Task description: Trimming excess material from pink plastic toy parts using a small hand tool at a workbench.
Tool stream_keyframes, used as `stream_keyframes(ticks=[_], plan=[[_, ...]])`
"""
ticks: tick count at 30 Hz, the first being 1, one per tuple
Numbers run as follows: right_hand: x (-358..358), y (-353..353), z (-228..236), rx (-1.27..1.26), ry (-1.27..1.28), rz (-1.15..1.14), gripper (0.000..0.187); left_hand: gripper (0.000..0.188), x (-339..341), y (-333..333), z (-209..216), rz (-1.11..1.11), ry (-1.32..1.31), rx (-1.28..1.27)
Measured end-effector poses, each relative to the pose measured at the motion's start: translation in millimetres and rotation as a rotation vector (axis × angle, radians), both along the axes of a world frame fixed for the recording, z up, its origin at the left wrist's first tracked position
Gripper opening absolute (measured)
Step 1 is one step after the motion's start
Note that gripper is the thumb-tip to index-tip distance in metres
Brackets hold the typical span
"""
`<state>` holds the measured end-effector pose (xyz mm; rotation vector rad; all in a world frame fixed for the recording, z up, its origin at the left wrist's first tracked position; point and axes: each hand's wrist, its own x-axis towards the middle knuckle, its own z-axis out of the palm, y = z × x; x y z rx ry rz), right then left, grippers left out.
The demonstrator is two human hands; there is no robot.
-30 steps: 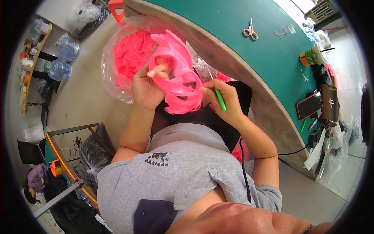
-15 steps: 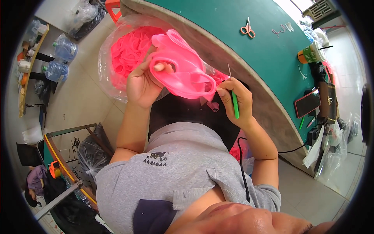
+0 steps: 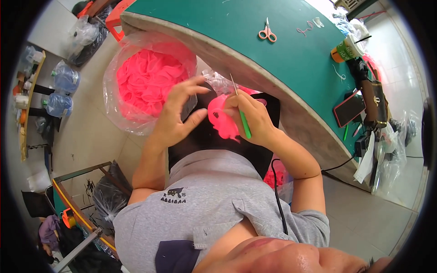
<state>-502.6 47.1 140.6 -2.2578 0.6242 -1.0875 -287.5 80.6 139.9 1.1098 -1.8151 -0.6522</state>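
Note:
My left hand [image 3: 175, 116] is open with its fingers apart, empty, just left of a soft pink rubbery piece [image 3: 222, 120]. In my right hand [image 3: 255, 119] is a slim knife [image 3: 246, 125] with a green handle, its thin pointed blade sticking up past the fingers. The same hand pinches the pink piece, which hangs over my dark lap [image 3: 193, 136]. Beyond my left hand, a clear plastic bag [image 3: 110, 98] on the floor side holds a heap of similar pink pieces [image 3: 148, 79].
A green-topped table [image 3: 291, 59] curves along the far right, bearing scissors [image 3: 267, 35], a drink cup [image 3: 347, 49], a phone [image 3: 349, 109] and a brown bag [image 3: 376, 102]. A black cable [image 3: 278, 193] runs beside my right arm. Water jugs [image 3: 59, 104] stand at left.
My left hand has let go of the pink piece and opened. The piece now hangs bunched from my right hand, which has moved left with the knife.

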Motion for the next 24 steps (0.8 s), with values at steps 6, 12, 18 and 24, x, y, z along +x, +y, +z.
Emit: stream_keyframes(ticks=[6, 12, 18, 24], plan=[[2.0, -10.2, 11.6, 0.056, -0.024, 0.041, 0.011, 0.032, -22.2, 1.8, -33.8, -0.314, 0.522, 0.619], [-32.2, -88.0, 10.9, 0.125, 0.180, -0.297, 0.017, 0.025, -22.7, 1.9, -30.6, 0.018, 0.385, 0.623], [-54.6, -199.3, -16.2, -0.543, 0.224, -0.796, 0.032, 0.028, -21.4, -0.4, -28.1, 0.058, 0.331, 0.236], [-50.6, -214.2, -29.7, 0.093, 0.754, -0.947, 0.033, 0.023, -12.8, 6.8, -21.0, 0.088, 0.459, 0.529]])
